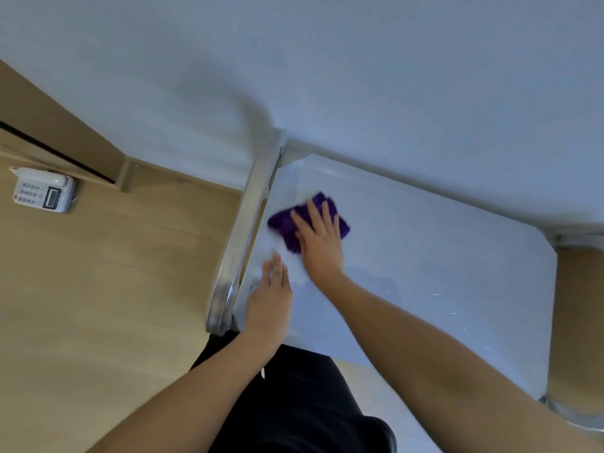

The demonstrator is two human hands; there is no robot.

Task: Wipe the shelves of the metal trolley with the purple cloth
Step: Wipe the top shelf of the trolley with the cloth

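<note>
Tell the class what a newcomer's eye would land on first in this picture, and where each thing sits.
The purple cloth stands out, pressed flat under the right hand on the trolley's pale top shelf. The left hand rests near the shiny metal handle. A white telephone sits on the wooden floor, far left.

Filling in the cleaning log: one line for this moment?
right hand: flat on purple cloth, top shelf | left hand: flat on shelf near handle
</note>
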